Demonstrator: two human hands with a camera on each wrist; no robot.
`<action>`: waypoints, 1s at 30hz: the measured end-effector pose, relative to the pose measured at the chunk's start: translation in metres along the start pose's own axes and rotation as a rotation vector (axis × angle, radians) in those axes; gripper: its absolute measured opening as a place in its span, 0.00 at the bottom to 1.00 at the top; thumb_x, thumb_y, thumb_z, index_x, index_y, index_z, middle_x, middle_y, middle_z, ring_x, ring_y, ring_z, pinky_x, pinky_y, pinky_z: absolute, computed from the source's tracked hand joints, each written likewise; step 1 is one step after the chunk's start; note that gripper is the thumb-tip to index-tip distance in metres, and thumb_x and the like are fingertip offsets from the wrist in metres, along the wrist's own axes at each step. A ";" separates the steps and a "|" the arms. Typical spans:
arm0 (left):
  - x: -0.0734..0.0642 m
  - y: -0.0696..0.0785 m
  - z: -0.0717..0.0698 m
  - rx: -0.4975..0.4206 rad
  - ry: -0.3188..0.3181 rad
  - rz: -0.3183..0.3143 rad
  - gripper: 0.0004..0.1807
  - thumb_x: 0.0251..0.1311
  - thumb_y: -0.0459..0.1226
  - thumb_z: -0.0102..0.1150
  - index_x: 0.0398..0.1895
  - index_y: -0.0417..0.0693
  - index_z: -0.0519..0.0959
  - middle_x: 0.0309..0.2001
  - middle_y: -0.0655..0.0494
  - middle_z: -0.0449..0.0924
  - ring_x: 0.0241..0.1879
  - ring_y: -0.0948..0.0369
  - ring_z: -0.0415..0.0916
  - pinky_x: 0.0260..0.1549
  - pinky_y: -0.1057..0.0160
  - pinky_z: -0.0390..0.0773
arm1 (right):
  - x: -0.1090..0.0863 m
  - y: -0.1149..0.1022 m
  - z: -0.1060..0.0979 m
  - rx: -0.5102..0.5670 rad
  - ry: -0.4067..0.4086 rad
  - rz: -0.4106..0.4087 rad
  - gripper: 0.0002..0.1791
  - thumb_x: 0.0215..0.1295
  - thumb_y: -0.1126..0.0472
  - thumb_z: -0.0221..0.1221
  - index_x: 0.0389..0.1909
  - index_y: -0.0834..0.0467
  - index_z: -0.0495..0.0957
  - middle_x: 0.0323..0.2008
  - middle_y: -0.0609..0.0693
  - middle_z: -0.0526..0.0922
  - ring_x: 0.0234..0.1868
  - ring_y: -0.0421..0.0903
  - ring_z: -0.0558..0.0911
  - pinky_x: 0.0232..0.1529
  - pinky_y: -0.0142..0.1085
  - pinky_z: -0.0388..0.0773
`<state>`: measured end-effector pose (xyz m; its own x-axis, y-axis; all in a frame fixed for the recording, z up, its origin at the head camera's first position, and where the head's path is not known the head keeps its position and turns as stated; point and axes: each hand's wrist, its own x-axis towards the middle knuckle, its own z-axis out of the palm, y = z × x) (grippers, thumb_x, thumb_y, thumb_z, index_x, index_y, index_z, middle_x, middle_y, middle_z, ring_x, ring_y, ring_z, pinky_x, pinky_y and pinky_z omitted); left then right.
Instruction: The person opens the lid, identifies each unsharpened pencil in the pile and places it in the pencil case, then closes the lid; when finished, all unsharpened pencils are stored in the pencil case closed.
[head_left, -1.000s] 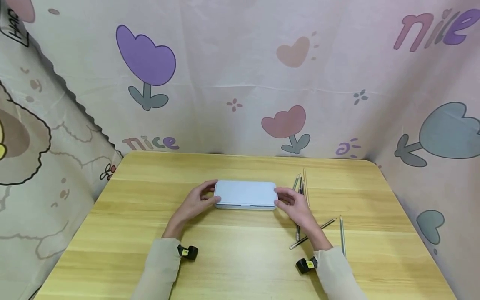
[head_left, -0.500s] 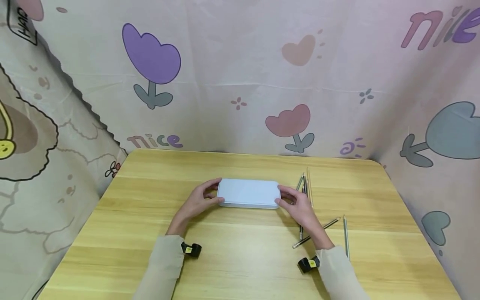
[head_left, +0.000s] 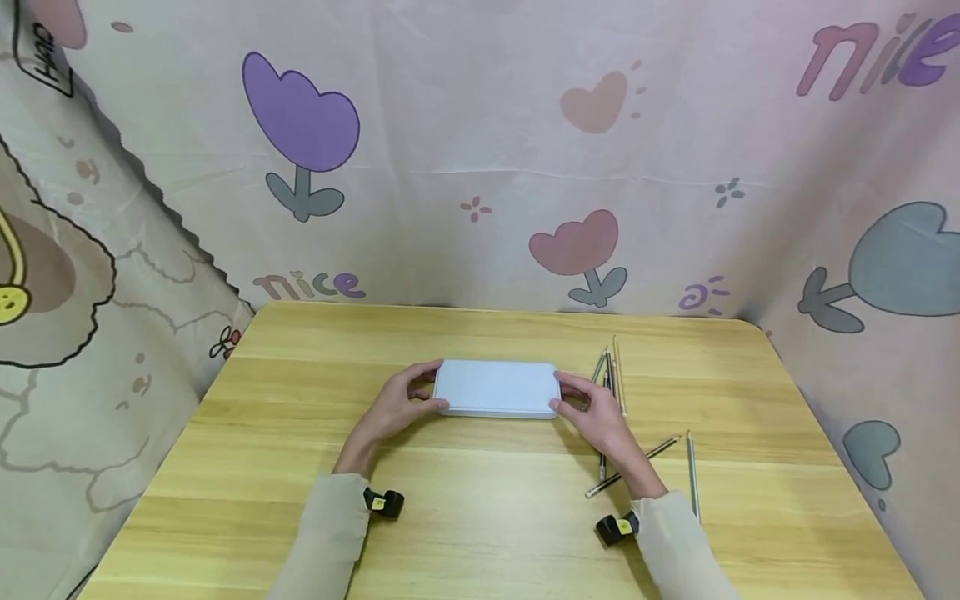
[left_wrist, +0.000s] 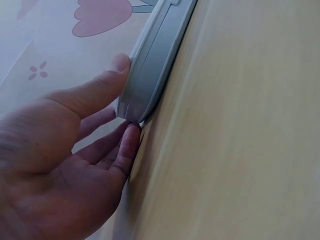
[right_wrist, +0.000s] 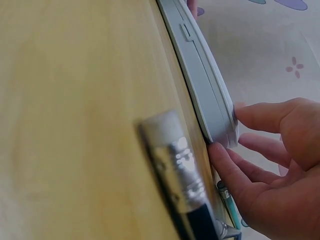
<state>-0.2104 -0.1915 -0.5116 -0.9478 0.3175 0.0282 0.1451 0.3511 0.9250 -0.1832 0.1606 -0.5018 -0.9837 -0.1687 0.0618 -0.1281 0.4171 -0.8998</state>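
Note:
A pale blue-white pencil case (head_left: pixel 497 389) lies flat on the wooden table, its lid down. My left hand (head_left: pixel 399 400) holds its left end, thumb on the front corner of the lid and fingers round the end. At the opposite end my right hand (head_left: pixel 596 410) grips in the same way. The left wrist view shows the case's side (left_wrist: pixel 155 67) with a thin seam along it, the little finger low by the tabletop. From the right wrist, a small clasp (right_wrist: pixel 186 31) shows on the front side.
Several pencils lie to the right: a bunch (head_left: pixel 617 379) behind the right hand, a dark pencil (head_left: pixel 662 447) crossing under the right forearm, and a grey-green pencil (head_left: pixel 692 471) further right. A pencil's eraser end (right_wrist: pixel 162 130) looms close in the right wrist view. A printed cloth (head_left: pixel 450 125) hangs behind the table (head_left: pixel 480 533).
The dark gap along the front edge of the pencil case's lid has closed. Both hands keep their places at its ends; the whole head view has shifted slightly.

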 end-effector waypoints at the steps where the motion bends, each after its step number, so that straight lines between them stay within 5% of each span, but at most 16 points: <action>1: -0.001 -0.001 0.000 0.000 0.001 0.003 0.41 0.59 0.32 0.73 0.74 0.36 0.66 0.66 0.37 0.72 0.60 0.45 0.73 0.57 0.49 0.77 | 0.000 0.000 0.001 -0.004 -0.002 0.006 0.28 0.68 0.64 0.67 0.68 0.62 0.75 0.57 0.61 0.82 0.57 0.56 0.81 0.52 0.40 0.81; 6: -0.002 -0.003 0.001 0.015 0.008 0.014 0.40 0.59 0.32 0.73 0.74 0.36 0.66 0.66 0.37 0.72 0.60 0.45 0.73 0.57 0.48 0.77 | 0.001 0.000 0.003 -0.028 -0.003 0.028 0.29 0.67 0.65 0.67 0.68 0.61 0.75 0.58 0.59 0.82 0.57 0.56 0.81 0.50 0.35 0.82; 15: -0.006 0.001 0.002 0.014 -0.004 -0.009 0.41 0.60 0.32 0.72 0.75 0.39 0.66 0.69 0.40 0.69 0.63 0.46 0.71 0.60 0.50 0.76 | 0.001 -0.003 0.005 -0.066 -0.003 0.015 0.29 0.67 0.66 0.67 0.69 0.63 0.74 0.58 0.61 0.82 0.57 0.56 0.81 0.54 0.43 0.81; 24: -0.004 0.002 0.001 0.030 0.003 0.000 0.41 0.59 0.33 0.73 0.75 0.37 0.66 0.67 0.38 0.72 0.61 0.46 0.73 0.58 0.51 0.77 | 0.000 0.001 0.004 -0.046 0.006 0.015 0.29 0.66 0.65 0.67 0.68 0.63 0.74 0.57 0.61 0.83 0.57 0.56 0.82 0.51 0.38 0.82; 30: -0.003 0.001 0.000 0.022 0.009 0.016 0.41 0.60 0.33 0.72 0.75 0.35 0.65 0.64 0.36 0.73 0.61 0.43 0.72 0.59 0.46 0.76 | 0.001 0.000 0.000 -0.013 -0.011 -0.021 0.26 0.69 0.64 0.65 0.67 0.65 0.75 0.58 0.64 0.82 0.58 0.60 0.82 0.53 0.43 0.81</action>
<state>-0.2075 -0.1918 -0.5106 -0.9480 0.3150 0.0461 0.1659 0.3651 0.9161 -0.1837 0.1602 -0.5016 -0.9794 -0.1871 0.0763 -0.1507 0.4252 -0.8924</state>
